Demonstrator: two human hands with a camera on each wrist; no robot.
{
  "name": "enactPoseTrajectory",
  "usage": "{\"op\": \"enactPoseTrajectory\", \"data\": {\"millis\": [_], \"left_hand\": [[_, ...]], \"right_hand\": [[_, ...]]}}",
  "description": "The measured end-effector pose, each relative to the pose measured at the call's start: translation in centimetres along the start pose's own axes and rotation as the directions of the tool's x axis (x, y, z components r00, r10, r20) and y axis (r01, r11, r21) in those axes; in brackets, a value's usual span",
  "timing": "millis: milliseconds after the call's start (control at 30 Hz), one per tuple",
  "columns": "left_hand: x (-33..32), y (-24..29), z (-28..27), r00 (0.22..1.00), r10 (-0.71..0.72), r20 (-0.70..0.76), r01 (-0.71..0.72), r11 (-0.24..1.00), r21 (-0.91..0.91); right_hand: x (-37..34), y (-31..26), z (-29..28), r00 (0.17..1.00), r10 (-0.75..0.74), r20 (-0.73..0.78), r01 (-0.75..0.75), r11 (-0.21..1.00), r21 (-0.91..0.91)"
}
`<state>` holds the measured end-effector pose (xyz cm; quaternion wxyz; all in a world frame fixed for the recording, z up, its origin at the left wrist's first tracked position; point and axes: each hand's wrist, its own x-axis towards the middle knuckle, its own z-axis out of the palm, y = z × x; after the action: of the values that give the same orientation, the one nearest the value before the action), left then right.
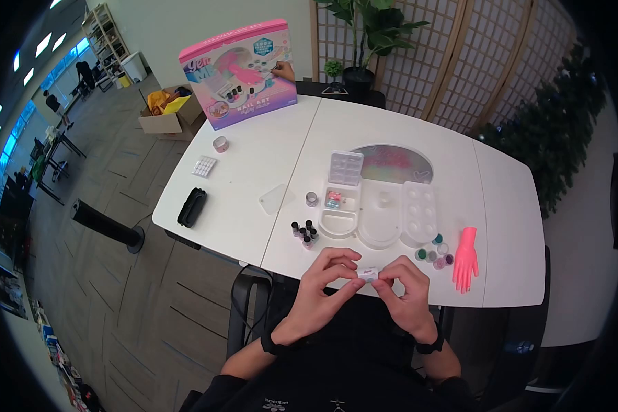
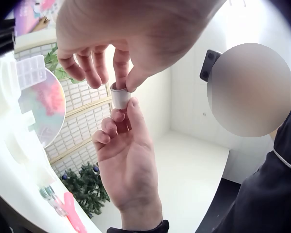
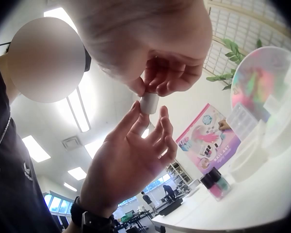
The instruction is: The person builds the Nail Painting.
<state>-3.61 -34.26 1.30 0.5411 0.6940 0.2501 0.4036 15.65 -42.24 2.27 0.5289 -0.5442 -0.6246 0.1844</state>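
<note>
Between both hands, over the table's front edge, is a small white cylinder, like a little jar or roll. The left hand pinches one end of it with thumb and index finger. At the other end the right hand pinches it between thumb and fingers. In the left wrist view the white cylinder shows a rim at its top, where fingertips of the left hand grip it. The right wrist view shows the cylinder between the fingertips of both hands.
Dark-capped bottles stand left of a white tray set. A pink model hand and several small jars lie at right. A black case, a bead pack and a large box are at left.
</note>
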Motion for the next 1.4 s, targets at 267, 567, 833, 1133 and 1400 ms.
{"op": "enactPoseTrajectory", "data": {"millis": [267,567,833,1133,1400], "left_hand": [[0.1,-0.7,-0.2,0.996,0.089,-0.009,-0.087,0.988,0.124],[0.1,-0.4,0.2,0.999,-0.008,-0.034,0.010,0.998,0.064],[0.0,-1.4,0.0,0.998,-0.063,-0.007,0.062,0.997,-0.050],[0.2,-1.0,-0.3,1.000,-0.021,0.002,0.020,0.996,0.082],[0.0,-1.8,0.4,0.995,-0.082,-0.050,0.078,0.994,-0.076]], "right_hand": [[0.0,0.2,0.4,0.957,0.286,0.051,-0.289,0.918,0.271],[0.0,0.2,0.2,0.964,0.257,0.073,-0.267,0.929,0.257],[0.1,0.3,0.3,0.953,0.289,0.095,-0.303,0.923,0.236],[0.0,0.3,0.4,0.923,0.364,0.123,-0.383,0.854,0.351],[0.5,-0.4,0.1,0.933,0.330,0.142,-0.355,0.907,0.225]]}}
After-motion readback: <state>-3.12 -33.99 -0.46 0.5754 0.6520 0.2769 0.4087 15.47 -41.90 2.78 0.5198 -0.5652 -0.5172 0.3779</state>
